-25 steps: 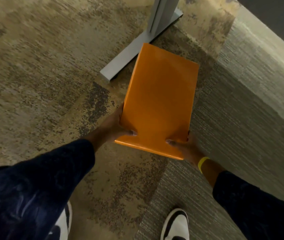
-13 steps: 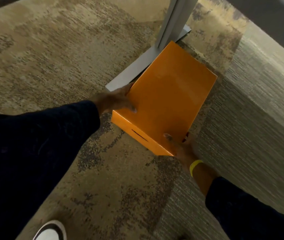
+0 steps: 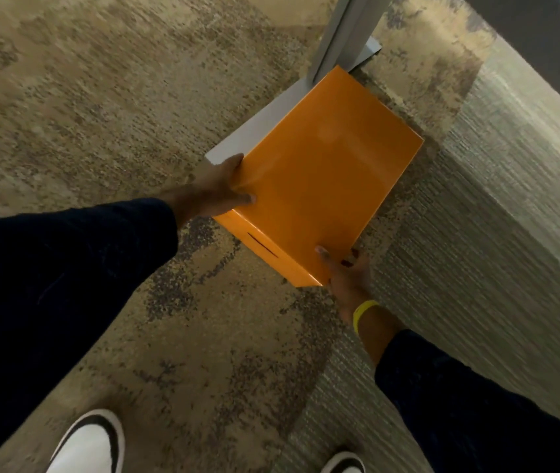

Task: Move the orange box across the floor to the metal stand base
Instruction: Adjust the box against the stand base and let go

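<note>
— What's changed in the last second?

— I've carried the orange box forward and swung it. A second ago its far end pointed near twelve o'clock and fell short of the upright; now it has turned toward one o'clock and lies over the metal stand base, hiding most of the grey foot. My left shoe has stepped up too.

— So where is the box now?

— Just past the middle of my view, its far corner up against the foot of the grey post, its left edge along the base. I can't tell whether it is down on the carpet yet or a little above it.

— And your hands?

— My left hand is closed on the near-left corner, thumb on top. My right hand, the one with the yellow wristband, clamps the near-right corner, thumb on the lid, fingers under. Both hold the box.

— Which way does it run?

— Long axis from seven o'clock to one o'clock, the slotted end face toward me, broad lid up.

— What does that mean for the job?

— I judge it nearly done: lower, settle, release.
</note>
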`<state>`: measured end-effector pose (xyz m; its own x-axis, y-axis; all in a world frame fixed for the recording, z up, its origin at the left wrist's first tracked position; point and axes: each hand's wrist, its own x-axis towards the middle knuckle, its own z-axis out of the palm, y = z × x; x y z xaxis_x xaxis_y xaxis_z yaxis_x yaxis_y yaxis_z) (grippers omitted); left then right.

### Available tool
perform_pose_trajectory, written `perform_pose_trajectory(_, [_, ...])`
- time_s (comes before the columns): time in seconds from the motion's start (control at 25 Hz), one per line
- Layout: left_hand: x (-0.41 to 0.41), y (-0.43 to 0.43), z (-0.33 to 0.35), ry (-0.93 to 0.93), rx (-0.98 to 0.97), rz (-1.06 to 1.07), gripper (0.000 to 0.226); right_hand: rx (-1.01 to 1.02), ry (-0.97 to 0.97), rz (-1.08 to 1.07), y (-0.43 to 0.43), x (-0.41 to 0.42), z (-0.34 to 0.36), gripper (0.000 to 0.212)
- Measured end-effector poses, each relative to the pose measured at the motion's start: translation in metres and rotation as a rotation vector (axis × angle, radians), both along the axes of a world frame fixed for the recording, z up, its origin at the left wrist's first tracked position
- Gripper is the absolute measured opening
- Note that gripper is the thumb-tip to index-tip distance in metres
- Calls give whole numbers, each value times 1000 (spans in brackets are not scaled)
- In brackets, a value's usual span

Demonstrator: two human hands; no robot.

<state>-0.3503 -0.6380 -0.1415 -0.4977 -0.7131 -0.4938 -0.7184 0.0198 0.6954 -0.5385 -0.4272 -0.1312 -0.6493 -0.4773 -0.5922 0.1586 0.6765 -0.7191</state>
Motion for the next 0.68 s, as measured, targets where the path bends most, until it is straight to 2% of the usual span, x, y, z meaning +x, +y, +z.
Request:
perform_pose_trajectory(0.12, [23, 37, 4, -124, -261, -76, 87, 30, 147, 63, 13, 9, 12, 101])
perform_pose_trajectory(0.24, [49, 67, 22, -266, -444, -168, 94, 93, 337, 320, 29, 22, 29, 110])
perform_pose_trajectory(0.4, [83, 116, 57, -386, -514, -267, 107, 129, 437, 605, 43, 46, 59, 108])
perform_pose_trajectory(0.56, [105, 155, 110, -447, -580, -345, 110, 190, 663, 920, 62, 71, 103, 107])
perform_pose_trajectory(0.68, [116, 172, 157, -485, -647, -414, 106, 197, 737, 1013, 79, 90, 149, 108])
